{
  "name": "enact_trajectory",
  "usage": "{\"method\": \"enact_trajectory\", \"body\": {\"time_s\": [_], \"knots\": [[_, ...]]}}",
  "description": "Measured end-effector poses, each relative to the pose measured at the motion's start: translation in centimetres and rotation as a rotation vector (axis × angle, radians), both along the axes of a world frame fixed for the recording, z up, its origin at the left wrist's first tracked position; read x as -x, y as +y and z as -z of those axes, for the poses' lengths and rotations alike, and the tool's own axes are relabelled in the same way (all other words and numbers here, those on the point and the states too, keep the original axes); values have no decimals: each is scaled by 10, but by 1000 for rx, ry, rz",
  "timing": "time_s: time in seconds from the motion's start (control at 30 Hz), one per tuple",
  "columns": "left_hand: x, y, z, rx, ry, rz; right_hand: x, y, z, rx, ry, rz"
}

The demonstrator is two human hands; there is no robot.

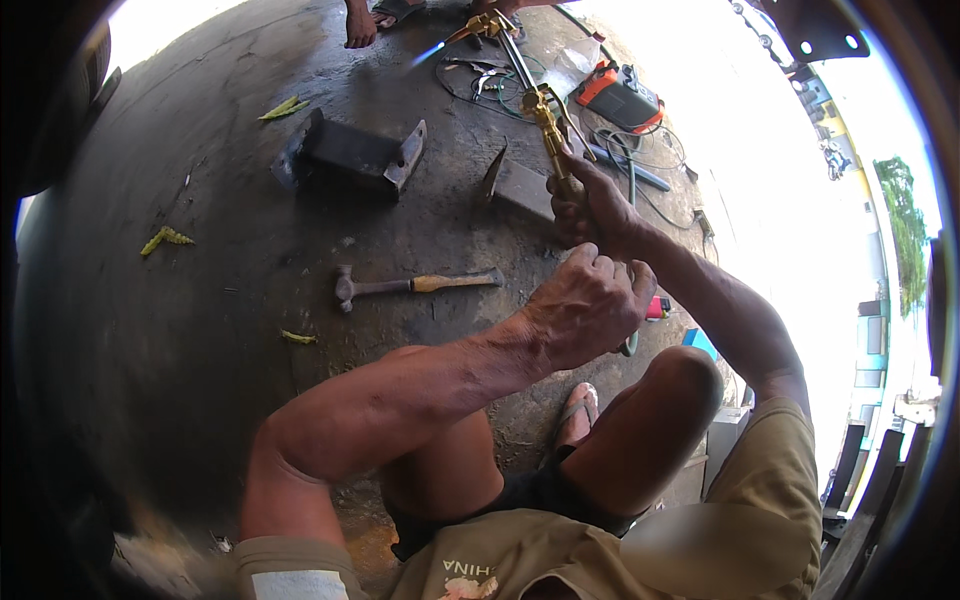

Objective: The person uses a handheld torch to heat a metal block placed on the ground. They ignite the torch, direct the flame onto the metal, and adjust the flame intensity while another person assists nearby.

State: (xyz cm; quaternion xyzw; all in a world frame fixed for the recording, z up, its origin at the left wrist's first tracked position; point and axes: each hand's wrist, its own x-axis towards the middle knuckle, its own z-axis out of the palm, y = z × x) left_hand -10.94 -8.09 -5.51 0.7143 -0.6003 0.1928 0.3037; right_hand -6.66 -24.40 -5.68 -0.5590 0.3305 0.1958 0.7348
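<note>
I judge the lit brass cutting torch is being adjusted, right hand gripping its handle, left hand curled beside it; next calls for steady aim

A hammer is lying mid-frame on the dark concrete floor. A steel bracket is sitting above it, an orange welding machine at upper right, yellow scraps scattered left.

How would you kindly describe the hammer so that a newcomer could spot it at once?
Start from the dark concrete floor ahead of the person's knees. Just left of the left hand lies the wooden-handled hammer, flat and untouched. Unlike the angled steel pieces beyond, it is slim with a pale handle.
</note>
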Motion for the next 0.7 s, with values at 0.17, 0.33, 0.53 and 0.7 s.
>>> {"method": "enact_trajectory", "body": {"time_s": [0.17, 0.33, 0.53, 0.7], "knots": [[-30, 7, 2, -25, 260, -155, 3, 12, 24, -20, -60, 2], [-90, 12, 23, -216, 231, -773, 29, 47, 77, -187, -47, -14], [-93, 17, 58, -507, 508, -772, 59, 110, 131, -226, -120, 174], [-88, 18, 52, -477, 687, -762, 65, 112, 143, -291, -115, 196]]}}
